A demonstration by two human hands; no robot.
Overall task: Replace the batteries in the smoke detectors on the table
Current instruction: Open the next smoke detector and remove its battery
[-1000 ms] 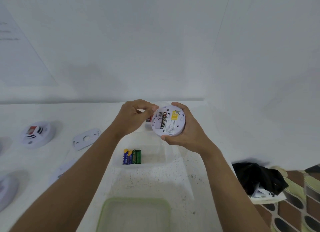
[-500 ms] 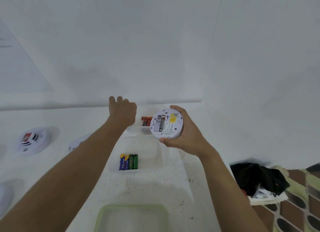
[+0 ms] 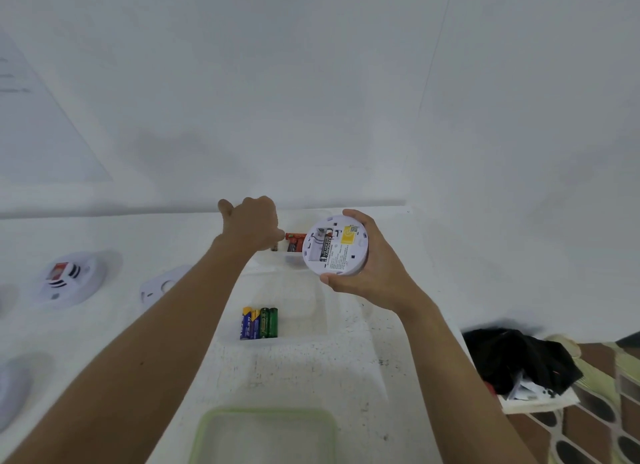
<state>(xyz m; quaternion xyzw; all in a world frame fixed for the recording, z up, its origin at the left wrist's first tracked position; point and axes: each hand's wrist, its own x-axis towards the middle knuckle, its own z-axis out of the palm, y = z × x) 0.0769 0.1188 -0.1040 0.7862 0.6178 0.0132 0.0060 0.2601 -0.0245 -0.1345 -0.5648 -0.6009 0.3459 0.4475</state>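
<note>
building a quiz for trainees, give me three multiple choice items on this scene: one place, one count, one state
1. Where do the blue and green batteries lie? A on a shelf B in the clear tray nearer the person C on the floor
2. How many batteries show in the held smoke detector? A one B two C three
3. What is the right hand doing? A lying flat B gripping the detector C pinching a battery
Key: B, they sit side by side in that tray; A, one black battery beside an empty slot; B, its fingers curl round the rim.
</note>
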